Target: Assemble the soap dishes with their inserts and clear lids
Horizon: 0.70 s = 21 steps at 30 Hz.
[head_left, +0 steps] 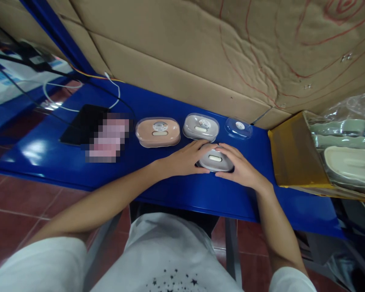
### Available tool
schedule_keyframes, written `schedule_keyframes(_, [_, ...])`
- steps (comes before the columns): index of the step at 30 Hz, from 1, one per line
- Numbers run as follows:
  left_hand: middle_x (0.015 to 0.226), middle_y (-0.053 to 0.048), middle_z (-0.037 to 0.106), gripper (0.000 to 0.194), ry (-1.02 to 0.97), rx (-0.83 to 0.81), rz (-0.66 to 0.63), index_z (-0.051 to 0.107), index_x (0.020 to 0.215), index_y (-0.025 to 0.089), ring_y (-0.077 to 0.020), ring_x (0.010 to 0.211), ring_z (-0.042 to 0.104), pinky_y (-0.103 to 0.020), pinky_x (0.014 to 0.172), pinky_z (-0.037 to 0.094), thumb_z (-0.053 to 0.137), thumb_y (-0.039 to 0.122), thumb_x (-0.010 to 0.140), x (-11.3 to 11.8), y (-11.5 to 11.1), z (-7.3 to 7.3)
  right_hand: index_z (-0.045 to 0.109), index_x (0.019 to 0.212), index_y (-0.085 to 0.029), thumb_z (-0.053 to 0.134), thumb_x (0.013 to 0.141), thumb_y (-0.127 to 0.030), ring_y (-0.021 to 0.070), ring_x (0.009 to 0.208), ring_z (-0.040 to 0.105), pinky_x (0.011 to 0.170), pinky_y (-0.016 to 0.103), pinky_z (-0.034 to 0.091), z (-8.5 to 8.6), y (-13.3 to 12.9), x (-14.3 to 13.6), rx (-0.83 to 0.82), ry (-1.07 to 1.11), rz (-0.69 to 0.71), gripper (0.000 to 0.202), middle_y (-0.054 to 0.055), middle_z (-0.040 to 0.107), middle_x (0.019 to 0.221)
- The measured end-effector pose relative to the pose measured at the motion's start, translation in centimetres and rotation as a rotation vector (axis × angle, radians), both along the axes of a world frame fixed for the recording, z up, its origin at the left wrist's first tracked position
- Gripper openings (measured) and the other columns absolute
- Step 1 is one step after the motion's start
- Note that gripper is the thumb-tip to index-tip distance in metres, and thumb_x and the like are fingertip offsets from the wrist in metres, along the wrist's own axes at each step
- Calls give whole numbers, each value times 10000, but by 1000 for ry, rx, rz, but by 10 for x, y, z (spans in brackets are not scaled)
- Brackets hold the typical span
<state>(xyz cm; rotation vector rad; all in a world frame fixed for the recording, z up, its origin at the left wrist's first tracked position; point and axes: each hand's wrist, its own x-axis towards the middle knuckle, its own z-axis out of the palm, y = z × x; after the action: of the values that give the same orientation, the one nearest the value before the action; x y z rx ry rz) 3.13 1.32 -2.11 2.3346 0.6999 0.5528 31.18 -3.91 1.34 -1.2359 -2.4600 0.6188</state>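
Both my hands grip a grey oval plastic box (217, 162) with a pale slot-shaped insert on top, resting on the blue table. My left hand (191, 158) curls round its left side, and my right hand (239, 165) wraps the right side, thumbs at the near edge. Just behind stands a similar grey box (194, 132) under a clear cover with a round label. To its left is a peach box (144, 137), also under a clear cover. A loose clear cover (231, 129) with a round sticker lies at the back right.
A cardboard carton (298, 162) with green and cream plastic pieces stands at the right. A dark flat device (76, 129) and a blurred pink item (109, 140) lie left, near cables. A cardboard wall (176, 61) rises behind the blue table (182, 192).
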Motion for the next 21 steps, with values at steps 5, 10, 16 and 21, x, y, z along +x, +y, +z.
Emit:
schedule_keyframes(5, [1705, -179, 412, 892, 64, 34, 6, 360, 1686, 276, -394, 1591, 404, -574, 1296, 368, 801, 467, 935, 0, -1, 2, 462, 1628, -311, 571, 1065, -603, 324, 1614, 410, 1316, 604, 339, -19, 26, 28, 161, 27, -235, 644, 136, 456, 1726])
schedule_keyframes(10, [1722, -175, 396, 883, 118, 59, 20, 367, 1684, 260, -392, 1591, 411, -567, 1284, 388, 791, 478, 941, -2, -2, 10, 416, 1655, -251, 429, 1073, -664, 416, 1646, 314, 1277, 741, 240, -42, 48, 56, 228, -179, -544, 714, 189, 393, 1758])
schedule_keyframes(16, [1656, -154, 493, 815, 62, 87, 17, 405, 1663, 246, -344, 1556, 467, -517, 1305, 370, 765, 459, 964, -5, 0, 18, 519, 1562, -272, 587, 992, -694, 421, 1501, 493, 1226, 678, 329, -35, 44, 58, 327, -200, -522, 713, 186, 570, 1579])
schedule_keyframes(21, [1676, -145, 487, 822, 38, 48, 6, 393, 1668, 247, -333, 1566, 464, -506, 1320, 357, 770, 439, 963, -6, 1, 18, 479, 1605, -245, 644, 943, -745, 444, 1565, 426, 1226, 714, 353, -35, 43, 58, 219, -134, -504, 846, 226, 455, 1685])
